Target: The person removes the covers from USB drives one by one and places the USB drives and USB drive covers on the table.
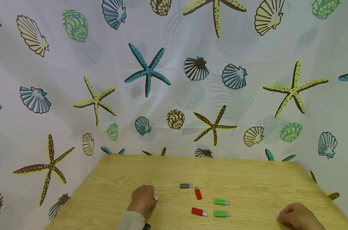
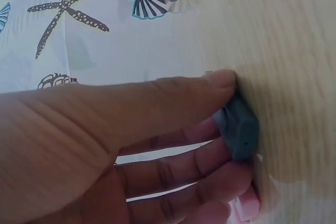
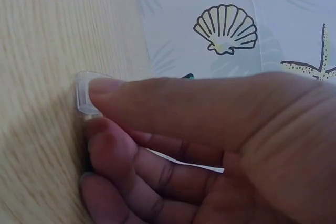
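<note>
On the left side of the table, my left hand (image 1: 142, 198) holds a grey USB stick (image 2: 244, 132) between thumb and fingers, close to the wood. The stick's metal plug (image 1: 156, 199) pokes out past the fingers in the head view. Far to the right, my right hand (image 1: 296, 215) pinches a small clear plastic cap (image 3: 84, 95) at the table surface, thumb on top. The fingers hide part of that cap. Just beyond this hand lies another faint, transparent piece (image 1: 275, 204).
Between the hands lie several more USB sticks: a grey one (image 1: 185, 186), a red one (image 1: 198, 193), a second red one (image 1: 198, 211), a green one (image 1: 220, 202) and another green one (image 1: 220, 213). A shell-and-starfish cloth (image 1: 162, 105) hangs behind the wooden table (image 1: 127, 169).
</note>
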`<move>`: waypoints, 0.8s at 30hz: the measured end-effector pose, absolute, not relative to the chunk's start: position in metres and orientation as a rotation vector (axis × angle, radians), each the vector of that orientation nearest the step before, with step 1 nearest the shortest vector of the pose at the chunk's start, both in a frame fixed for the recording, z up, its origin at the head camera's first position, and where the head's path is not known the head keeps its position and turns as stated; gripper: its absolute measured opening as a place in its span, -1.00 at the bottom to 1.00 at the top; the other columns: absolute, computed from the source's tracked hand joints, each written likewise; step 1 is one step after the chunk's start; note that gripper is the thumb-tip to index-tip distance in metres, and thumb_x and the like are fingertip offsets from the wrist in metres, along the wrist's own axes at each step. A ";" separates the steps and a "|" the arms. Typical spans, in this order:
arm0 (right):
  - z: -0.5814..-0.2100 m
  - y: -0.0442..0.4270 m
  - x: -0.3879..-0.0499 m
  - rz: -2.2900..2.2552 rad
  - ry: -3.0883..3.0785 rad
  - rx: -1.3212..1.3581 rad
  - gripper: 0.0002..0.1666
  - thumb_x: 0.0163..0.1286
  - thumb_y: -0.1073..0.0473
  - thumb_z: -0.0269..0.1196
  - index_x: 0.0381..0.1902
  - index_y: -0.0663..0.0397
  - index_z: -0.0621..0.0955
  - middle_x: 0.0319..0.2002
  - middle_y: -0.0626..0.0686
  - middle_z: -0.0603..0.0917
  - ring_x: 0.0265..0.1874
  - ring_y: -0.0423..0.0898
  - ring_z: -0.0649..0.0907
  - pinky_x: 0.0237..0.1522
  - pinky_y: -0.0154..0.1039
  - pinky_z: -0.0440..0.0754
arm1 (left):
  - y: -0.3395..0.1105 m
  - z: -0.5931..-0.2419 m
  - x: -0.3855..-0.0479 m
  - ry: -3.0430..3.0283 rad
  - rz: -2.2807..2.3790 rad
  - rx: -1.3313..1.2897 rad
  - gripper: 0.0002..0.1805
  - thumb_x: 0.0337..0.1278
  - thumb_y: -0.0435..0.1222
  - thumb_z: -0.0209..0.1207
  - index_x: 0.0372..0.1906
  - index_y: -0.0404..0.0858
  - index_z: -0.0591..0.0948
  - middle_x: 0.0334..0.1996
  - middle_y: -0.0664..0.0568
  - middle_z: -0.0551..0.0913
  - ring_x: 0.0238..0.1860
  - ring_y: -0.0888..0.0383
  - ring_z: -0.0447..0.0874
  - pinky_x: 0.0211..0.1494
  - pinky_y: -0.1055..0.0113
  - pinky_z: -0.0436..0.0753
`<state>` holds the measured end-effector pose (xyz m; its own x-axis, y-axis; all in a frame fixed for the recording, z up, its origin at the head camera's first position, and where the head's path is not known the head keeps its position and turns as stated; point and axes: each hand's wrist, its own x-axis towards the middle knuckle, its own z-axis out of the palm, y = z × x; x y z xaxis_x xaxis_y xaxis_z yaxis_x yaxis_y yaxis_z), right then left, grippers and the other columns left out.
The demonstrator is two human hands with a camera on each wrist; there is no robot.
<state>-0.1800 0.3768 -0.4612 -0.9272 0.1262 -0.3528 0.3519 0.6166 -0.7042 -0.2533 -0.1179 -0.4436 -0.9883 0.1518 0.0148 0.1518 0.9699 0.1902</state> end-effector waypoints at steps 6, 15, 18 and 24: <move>-0.457 0.374 -0.177 -1.215 2.590 0.393 -0.79 0.27 0.21 0.29 -0.42 0.27 0.55 -0.50 0.04 0.52 -0.48 -0.05 0.49 -0.39 -0.18 0.47 | -0.121 -0.447 -0.257 -3.106 -0.298 -0.203 -0.70 -0.26 -0.34 0.49 -0.69 -0.22 0.53 -0.73 0.05 0.51 -0.68 0.14 0.45 -0.61 0.21 0.46; -0.458 0.372 -0.177 -1.202 2.621 0.386 -0.79 0.25 0.23 0.30 -0.46 0.25 0.54 -0.53 0.03 0.51 -0.53 -0.07 0.48 -0.42 -0.19 0.46 | -0.124 -0.448 -0.257 -3.114 -0.353 -0.186 -0.72 -0.26 -0.31 0.52 -0.64 -0.26 0.57 -0.71 0.03 0.53 -0.70 0.14 0.49 -0.62 0.23 0.48; -0.458 0.373 -0.177 -1.192 2.624 0.385 -0.79 0.26 0.22 0.30 -0.45 0.26 0.54 -0.53 0.03 0.52 -0.52 -0.06 0.48 -0.42 -0.18 0.47 | -0.124 -0.448 -0.257 -3.120 -0.356 -0.176 -0.68 -0.24 -0.31 0.51 -0.67 -0.23 0.52 -0.74 0.05 0.49 -0.71 0.15 0.45 -0.63 0.26 0.43; -0.457 0.373 -0.177 -1.188 2.625 0.382 -0.79 0.26 0.22 0.29 -0.44 0.27 0.54 -0.52 0.03 0.52 -0.52 -0.06 0.49 -0.42 -0.18 0.47 | -0.125 -0.448 -0.256 -3.120 -0.352 -0.156 -0.64 -0.21 -0.33 0.48 -0.74 -0.20 0.47 -0.78 0.08 0.43 -0.73 0.18 0.34 -0.64 0.30 0.35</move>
<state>-0.1770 0.3729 -0.4572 -0.9385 0.1392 -0.3161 0.3294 0.6363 -0.6976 -0.2564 -0.1250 -0.4480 -0.9951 0.0985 0.0090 0.0980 0.9701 0.2222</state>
